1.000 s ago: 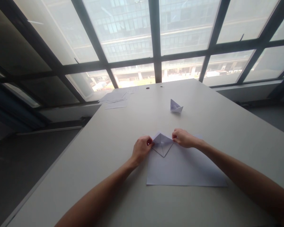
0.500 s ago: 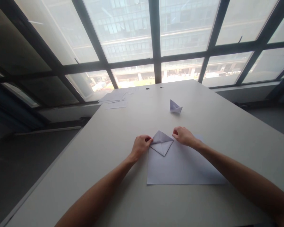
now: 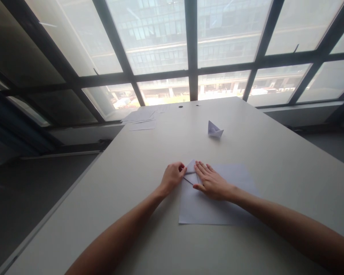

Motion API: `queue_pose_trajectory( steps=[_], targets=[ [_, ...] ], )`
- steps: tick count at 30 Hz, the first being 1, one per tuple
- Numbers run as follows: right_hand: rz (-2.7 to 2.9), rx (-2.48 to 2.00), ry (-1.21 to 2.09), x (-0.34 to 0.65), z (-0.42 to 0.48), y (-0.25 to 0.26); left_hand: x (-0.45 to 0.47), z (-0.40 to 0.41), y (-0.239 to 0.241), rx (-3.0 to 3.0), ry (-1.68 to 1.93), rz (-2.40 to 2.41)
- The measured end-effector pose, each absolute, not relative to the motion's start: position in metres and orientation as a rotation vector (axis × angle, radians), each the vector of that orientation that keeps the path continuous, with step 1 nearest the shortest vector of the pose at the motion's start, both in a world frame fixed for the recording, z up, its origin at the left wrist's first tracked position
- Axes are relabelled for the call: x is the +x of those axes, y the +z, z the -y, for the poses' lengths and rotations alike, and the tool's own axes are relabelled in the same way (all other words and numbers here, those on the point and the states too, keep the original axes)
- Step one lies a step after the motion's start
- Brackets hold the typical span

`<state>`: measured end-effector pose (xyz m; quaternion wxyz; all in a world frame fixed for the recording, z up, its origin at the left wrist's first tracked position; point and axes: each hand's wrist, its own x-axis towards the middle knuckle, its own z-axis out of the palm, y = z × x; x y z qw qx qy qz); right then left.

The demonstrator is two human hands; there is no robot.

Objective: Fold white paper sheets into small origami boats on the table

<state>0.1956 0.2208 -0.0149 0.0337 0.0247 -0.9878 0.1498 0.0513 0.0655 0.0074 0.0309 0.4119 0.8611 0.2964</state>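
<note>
A folded piece of white paper (image 3: 190,177) lies on the upper left part of a larger white sheet (image 3: 209,212). My left hand (image 3: 172,176) pinches its left corner between thumb and fingers. Flat across its right side rests my right hand (image 3: 211,182), fingers stretched out and thumb apart, hiding that half of the folds. Farther up the table stands a small folded paper boat (image 3: 215,130), touched by neither hand.
Several loose paper sheets (image 3: 143,118) lie at the far left of the white table (image 3: 132,164). Two dark round spots, one of them a cable hole (image 3: 180,107), show near its far edge. Large framed windows (image 3: 160,38) rise behind.
My right hand has moved left from beside the folded paper and opened from a closed shape to lie flat on it. My left hand keeps its pinch on the left corner.
</note>
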Motion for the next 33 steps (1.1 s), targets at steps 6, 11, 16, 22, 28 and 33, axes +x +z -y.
queue_pose_trajectory(
  steps=[6,11,16,22,28,33],
  targets=[
    [3.047,0.102,0.439,0.195,-0.222,-0.013,0.047,-0.061,0.005,1.212,0.925,-2.635],
    [3.043,0.102,0.434,0.195,-0.223,-0.013,0.040,-0.059,0.008,1.102,0.925,-2.613],
    [3.027,0.111,0.437,0.194,-0.223,-0.013,0.034,-0.057,0.009,1.121,0.926,-2.478],
    [3.044,0.128,0.436,0.193,-0.224,-0.013,0.031,-0.058,0.007,1.065,0.987,-2.452],
    [3.047,0.149,0.446,0.192,-0.226,-0.010,0.038,-0.058,0.007,1.080,0.928,-2.542],
    [3.057,0.146,0.406,0.191,-0.225,-0.009,0.046,-0.058,0.010,1.177,0.788,-2.647]
  ],
)
